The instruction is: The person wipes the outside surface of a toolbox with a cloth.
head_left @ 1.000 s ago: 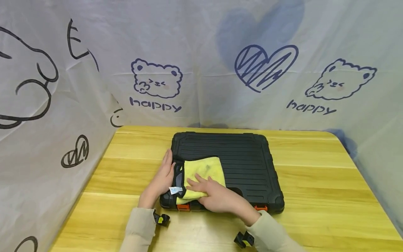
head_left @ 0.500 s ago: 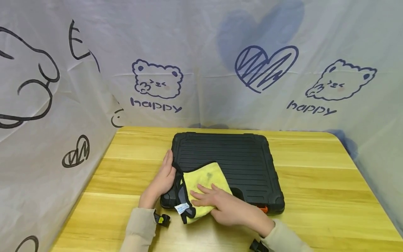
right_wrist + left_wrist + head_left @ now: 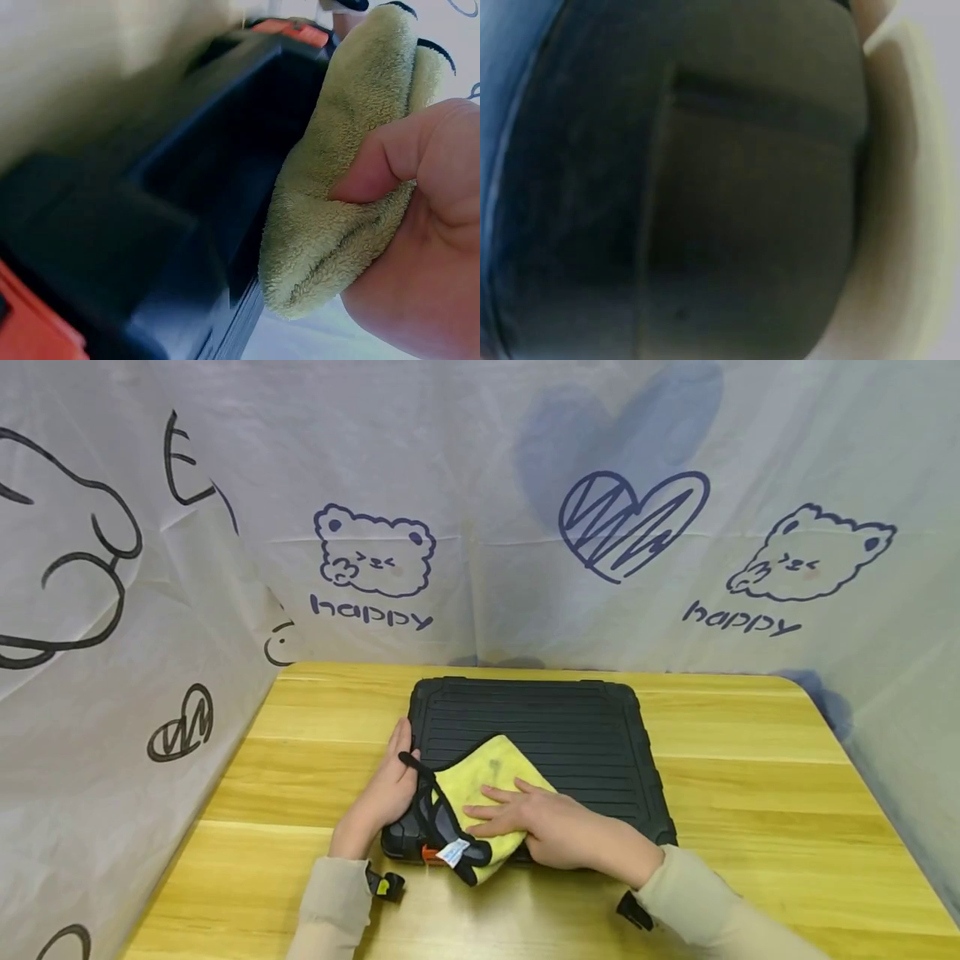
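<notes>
A black hard case [image 3: 592, 743] with a ribbed lid lies closed on the table. My left hand [image 3: 386, 785] rests along its left side, fingers straight against the edge. On the lid's front left part lies a folded yellow towel [image 3: 470, 777] with black edging, a white tag and a dark smudge. My right hand [image 3: 555, 827] holds it, fingers spread on top. In the right wrist view the thumb [image 3: 375, 165] presses into the fold of the towel [image 3: 322, 217], beside the case's handle recess. Only a blurred dark surface of the case [image 3: 750, 210] fills most of the left wrist view.
An orange latch [image 3: 431, 855] shows at the case's front left; the other latch [image 3: 34, 322] appears in the right wrist view. The wooden table [image 3: 765, 793] extends to both sides. White cloth walls [image 3: 487, 443] with drawings stand behind and at the sides.
My right hand has slid the towel towards the front and right over the lid, turning it, then slightly back up. The front left latch was covered midway and shows again. My left hand stays put.
</notes>
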Available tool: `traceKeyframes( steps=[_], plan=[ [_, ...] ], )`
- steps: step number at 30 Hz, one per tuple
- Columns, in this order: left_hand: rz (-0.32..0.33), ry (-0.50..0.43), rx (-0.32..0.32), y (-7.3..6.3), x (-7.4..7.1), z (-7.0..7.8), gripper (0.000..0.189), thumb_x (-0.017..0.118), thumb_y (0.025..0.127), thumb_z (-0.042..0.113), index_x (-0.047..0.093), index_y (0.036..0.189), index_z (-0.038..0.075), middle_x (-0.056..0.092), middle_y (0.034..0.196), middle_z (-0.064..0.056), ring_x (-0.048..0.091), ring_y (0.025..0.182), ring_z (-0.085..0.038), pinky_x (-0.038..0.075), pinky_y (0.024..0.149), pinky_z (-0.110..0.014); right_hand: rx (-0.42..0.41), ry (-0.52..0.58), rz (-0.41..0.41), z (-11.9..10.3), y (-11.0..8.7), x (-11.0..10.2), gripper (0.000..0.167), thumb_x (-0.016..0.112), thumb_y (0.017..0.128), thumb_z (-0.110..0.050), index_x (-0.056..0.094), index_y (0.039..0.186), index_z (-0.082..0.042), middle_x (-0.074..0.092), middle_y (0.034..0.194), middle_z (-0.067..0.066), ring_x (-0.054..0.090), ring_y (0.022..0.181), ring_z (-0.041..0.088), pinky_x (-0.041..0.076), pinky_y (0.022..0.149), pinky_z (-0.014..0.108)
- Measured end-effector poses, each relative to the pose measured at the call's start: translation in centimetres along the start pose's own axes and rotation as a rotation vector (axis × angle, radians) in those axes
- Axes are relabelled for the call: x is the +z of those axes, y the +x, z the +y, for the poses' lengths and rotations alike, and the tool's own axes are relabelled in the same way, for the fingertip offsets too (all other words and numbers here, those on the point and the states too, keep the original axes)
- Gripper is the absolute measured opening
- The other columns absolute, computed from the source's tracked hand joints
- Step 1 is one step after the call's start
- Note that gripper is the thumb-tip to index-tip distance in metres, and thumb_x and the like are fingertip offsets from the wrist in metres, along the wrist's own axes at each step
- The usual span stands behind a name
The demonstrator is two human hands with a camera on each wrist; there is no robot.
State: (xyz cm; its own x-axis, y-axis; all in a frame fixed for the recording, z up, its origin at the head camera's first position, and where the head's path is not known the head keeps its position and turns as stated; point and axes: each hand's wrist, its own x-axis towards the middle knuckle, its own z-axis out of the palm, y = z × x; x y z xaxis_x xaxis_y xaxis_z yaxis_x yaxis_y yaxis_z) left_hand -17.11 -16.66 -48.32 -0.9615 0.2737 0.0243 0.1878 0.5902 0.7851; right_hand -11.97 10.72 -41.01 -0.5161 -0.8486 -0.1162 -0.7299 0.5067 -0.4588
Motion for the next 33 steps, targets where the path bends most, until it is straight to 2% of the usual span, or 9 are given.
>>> traceKeyframes(
  steps=[7, 14, 24, 29, 33],
  plan=[
    [-0.004, 0.034, -0.007, -0.1, -0.1, 0.1, 0.059, 0.025, 0.108, 0.014, -0.005, 0.155, -0.007, -0.007, 0.163, -0.023, -0.005, 0.15, -0.035, 0.008, 0.12, -0.052, 0.091, 0.052, 0.003, 1.9, 0.3, -1.2, 0.087, 0.041, 0.075, 0.031, 0.058, 0.141, -0.024, 0.039, 0.154, -0.009, 0.023, 0.148, 0.019, 0.017, 0.119, 0.051],
    [0.009, 0.053, 0.002, 0.0, 0.0, 0.2, 0.06, 0.027, 0.109, 0.016, -0.004, 0.155, -0.007, -0.005, 0.163, -0.024, -0.002, 0.15, -0.037, 0.008, 0.12, -0.052, 0.168, 0.117, 0.022, 4.5, 0.3, -2.9, 0.087, 0.034, 0.075, 0.031, 0.056, 0.143, -0.018, 0.036, 0.157, -0.004, 0.016, 0.15, 0.024, 0.011, 0.119, 0.057],
    [0.003, 0.061, -0.004, 0.0, 0.0, 0.1, 0.06, 0.025, 0.109, 0.018, -0.005, 0.155, -0.006, -0.007, 0.163, -0.023, -0.004, 0.15, -0.035, 0.008, 0.12, -0.052, 0.251, 0.085, 0.063, 8.3, 0.2, -5.1, 0.077, 0.034, 0.079, 0.023, 0.052, 0.146, -0.01, 0.033, 0.159, 0.005, 0.014, 0.15, 0.032, 0.01, 0.117, 0.061],
    [-0.001, 0.06, -0.015, 0.0, 0.0, 0.1, 0.06, 0.025, 0.11, 0.018, -0.005, 0.155, -0.006, -0.007, 0.163, -0.023, -0.005, 0.151, -0.035, 0.008, 0.12, -0.052, 0.313, 0.058, 0.126, 10.5, -0.6, -5.8, 0.071, 0.035, 0.081, 0.02, 0.047, 0.147, -0.003, 0.032, 0.159, 0.01, 0.014, 0.149, 0.037, 0.016, 0.116, 0.062],
    [-0.005, 0.055, -0.021, 0.0, 0.0, 0.0, 0.06, 0.025, 0.11, 0.019, -0.006, 0.155, -0.006, -0.008, 0.163, -0.022, -0.006, 0.151, -0.034, 0.008, 0.12, -0.052, 0.405, 0.043, 0.166, 12.1, -1.5, -6.3, 0.067, 0.037, 0.084, 0.018, 0.044, 0.148, 0.0, 0.03, 0.159, 0.015, 0.016, 0.148, 0.04, 0.021, 0.114, 0.063]
  ],
)
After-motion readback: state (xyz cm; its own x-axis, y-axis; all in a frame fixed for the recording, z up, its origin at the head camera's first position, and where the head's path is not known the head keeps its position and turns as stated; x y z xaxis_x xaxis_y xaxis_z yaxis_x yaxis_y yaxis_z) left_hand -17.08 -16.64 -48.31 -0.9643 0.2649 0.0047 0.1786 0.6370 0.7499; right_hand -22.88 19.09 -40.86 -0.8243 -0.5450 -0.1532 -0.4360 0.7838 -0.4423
